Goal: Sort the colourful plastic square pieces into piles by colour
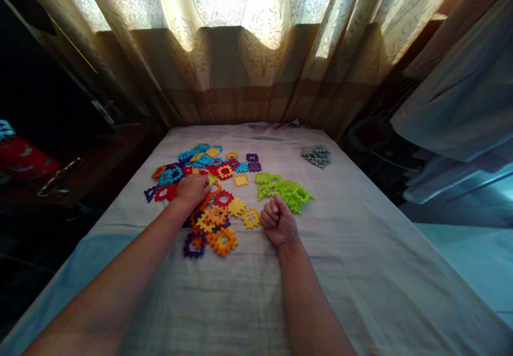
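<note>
Left hand [193, 189], as I see it remotely, is over a mixed pile of red, blue, orange, yellow & purple plastic tiles w/ toothed edges [212, 170], left of ctr. Fingers curled, tips down by a lime-green bit; can't tell from my end if they're clamped on anything.

Right hand [279, 221] is folded into a loose fist, fingers together, knuckles up, just beside the near edge of a lime-green heap of toothed plastic tiles [284, 189]. Can't tell if it's touching.

Btwn right fist & mixed pile I've got a yellow square tile w/ cross-barred window [250, 218], near the fist; solid yellow toothed tile [236, 207] just L of it. Two dark-purple square tiles [254, 167] sit farther back, behind the L end of the green heap. Grey toothed-tile heap [316, 155] is well apart, back R, on the pale bedsheet [360, 270]. Beige patterned curtain [256, 67] hangs behind.
</note>
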Motion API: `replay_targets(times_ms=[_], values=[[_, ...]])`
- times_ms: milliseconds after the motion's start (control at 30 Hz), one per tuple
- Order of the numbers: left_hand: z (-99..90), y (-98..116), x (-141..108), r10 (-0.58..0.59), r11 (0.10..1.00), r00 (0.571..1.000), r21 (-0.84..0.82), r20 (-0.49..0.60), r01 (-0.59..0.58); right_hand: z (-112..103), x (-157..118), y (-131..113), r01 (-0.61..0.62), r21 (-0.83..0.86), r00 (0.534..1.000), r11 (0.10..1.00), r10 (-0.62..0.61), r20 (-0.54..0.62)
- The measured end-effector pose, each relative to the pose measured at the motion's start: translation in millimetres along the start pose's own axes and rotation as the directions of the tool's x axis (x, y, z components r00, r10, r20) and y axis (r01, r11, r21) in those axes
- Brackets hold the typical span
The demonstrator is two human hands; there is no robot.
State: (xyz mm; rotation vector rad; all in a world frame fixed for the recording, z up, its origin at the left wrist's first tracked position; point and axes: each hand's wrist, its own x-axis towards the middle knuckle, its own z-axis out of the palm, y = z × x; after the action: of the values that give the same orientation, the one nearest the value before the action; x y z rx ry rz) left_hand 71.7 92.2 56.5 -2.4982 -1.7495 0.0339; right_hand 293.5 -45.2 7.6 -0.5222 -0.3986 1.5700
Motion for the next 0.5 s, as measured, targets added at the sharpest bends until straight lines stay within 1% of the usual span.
replay_targets(times_ms=[100,200,300,400,500], values=[[-0.1,-1,2,0.023,1.0,1.0,-0.008,-0.004,-0.023,0,0,0,0.01,0.009,1.0,1.0,-0.01,0.022],[-1.0,-3,3,0.027,0.999,1.0,-0.018,-0.016,-0.027,2,0,0,0.013,0.011,1.0,1.0,-0.013,0.018],[-3.6,0,4,0.004,0.994,0.997,-0.112,-0.072,-0.012,3,0,-1,-0.002,0.006,1.0,1.0,0.002,-0.008],[-7.6,16,4,0.047,0.96,0.988,-0.267,-0.147,-0.085,4,0,-2,-0.013,0.008,1.0,1.0,0.013,-0.02],[-10.4,47,2,0.151,0.911,0.971,-0.356,-0.187,-0.21,5,-1,-2,-0.014,0.014,1.0,1.0,0.015,-0.015]])
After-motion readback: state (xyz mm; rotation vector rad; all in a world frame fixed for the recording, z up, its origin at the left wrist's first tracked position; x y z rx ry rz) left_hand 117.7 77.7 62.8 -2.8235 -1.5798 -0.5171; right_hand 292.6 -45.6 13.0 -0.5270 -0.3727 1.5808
